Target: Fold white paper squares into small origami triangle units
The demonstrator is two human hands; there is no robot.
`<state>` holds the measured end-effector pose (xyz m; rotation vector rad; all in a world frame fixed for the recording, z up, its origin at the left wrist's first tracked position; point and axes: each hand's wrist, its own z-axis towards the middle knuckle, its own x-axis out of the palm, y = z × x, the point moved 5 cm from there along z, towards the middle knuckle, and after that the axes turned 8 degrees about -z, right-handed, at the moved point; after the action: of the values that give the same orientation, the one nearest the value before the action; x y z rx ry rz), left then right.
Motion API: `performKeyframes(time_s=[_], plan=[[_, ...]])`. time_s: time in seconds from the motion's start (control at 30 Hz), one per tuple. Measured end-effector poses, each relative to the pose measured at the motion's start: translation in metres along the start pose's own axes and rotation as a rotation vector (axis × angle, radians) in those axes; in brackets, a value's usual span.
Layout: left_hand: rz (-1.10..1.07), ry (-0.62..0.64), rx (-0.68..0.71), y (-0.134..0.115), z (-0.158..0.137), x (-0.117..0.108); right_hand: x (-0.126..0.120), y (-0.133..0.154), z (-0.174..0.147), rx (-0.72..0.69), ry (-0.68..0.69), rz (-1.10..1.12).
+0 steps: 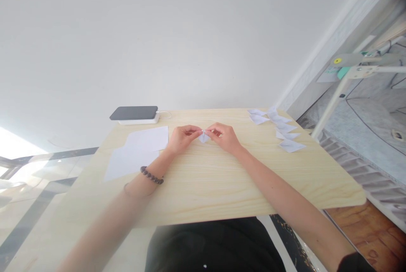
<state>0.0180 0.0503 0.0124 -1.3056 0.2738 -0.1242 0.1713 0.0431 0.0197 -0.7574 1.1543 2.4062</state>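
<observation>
Far L on tbl (203,191): dk flat device (136,113) atop wht box (139,122); overlapping plain wht sheets (147,138) just in front. Next, L hand (181,138), bead bracelet (151,175) nr wrist, thumb + finger pinching small folded paper (204,138) at mid-tbl, btwn both hands; R hand (226,136) pinches its other side. Far R: grp of folded wht pcs (292,145), some overlapping, nr back R corner

Folded paper (204,138): partly hidden by fingers (194,136); creases indistinct. Left forearm (106,223), across worktop (203,191) near edge: blurred, cut off.
</observation>
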Motion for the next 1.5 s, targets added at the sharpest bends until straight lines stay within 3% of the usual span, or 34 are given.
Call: performKeyframes(time_s=[0.4,0.53,0.73,1.03,1.17,1.27,1.5], plan=[[-0.115,-0.039,-0.016,0.007,0.005,0.001,0.003,-0.006,0.0,0.142,-0.053,0.104],[-0.148,0.036,-0.035,0.007,0.004,0.005,0.004,-0.011,0.0,0.158,-0.045,0.122],[-0.023,0.153,-0.103,0.014,-0.001,0.008,0.002,-0.017,-0.002,0.208,-0.062,0.149],[-0.072,0.193,-0.148,0.019,0.001,0.009,0.005,-0.018,-0.002,0.282,0.017,0.201],[0.086,0.156,-0.113,0.018,0.001,0.007,0.007,-0.023,-0.002,0.286,0.052,0.15],[0.262,0.106,0.009,0.012,0.001,0.006,0.008,-0.027,-0.002,0.265,0.059,0.039],[0.675,0.15,0.186,0.009,0.002,0.007,0.012,-0.027,-0.001,0.161,0.073,-0.203]])
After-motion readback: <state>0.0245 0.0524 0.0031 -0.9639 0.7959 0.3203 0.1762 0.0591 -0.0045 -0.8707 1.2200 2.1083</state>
